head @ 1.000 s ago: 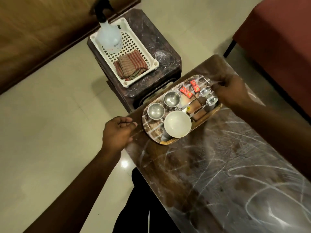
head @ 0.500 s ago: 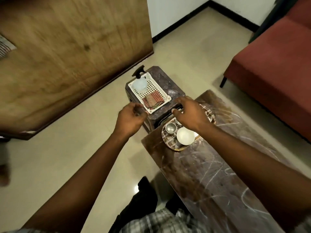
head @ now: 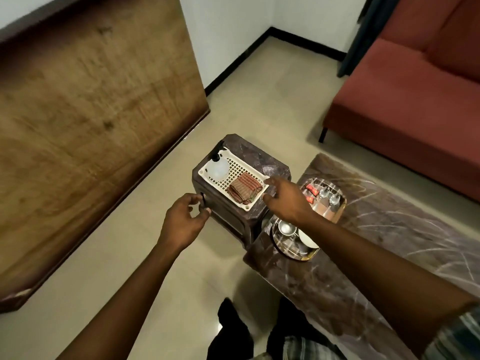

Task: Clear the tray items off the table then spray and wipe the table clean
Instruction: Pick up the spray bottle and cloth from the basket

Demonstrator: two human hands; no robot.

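An oval metal tray [head: 307,256] sits at the near-left end of the dark marble table [head: 376,229]. It holds a white bowl [head: 307,240], a steel cup [head: 285,227], two spoons [head: 329,195] and red packets [head: 311,189]. Left of the table, a white plastic basket [head: 240,165] on a dark stool [head: 259,157] contains a spray bottle [head: 218,167] and a folded checked cloth [head: 244,188]. My right hand [head: 288,201] reaches with straight fingers to the basket's right edge. My left hand [head: 185,219] hovers by the stool's left corner, fingers loosely curled and holding nothing.
A red sofa [head: 415,100] stands beyond the table on the right. A large wooden panel [head: 91,113] fills the left side. Beige floor tiles [head: 259,100] surround the stool. My legs show below the table's near edge.
Both hands left the tray's ends and moved left toward the basket on the stool. The tray stayed on the table. My view lifted and widened.
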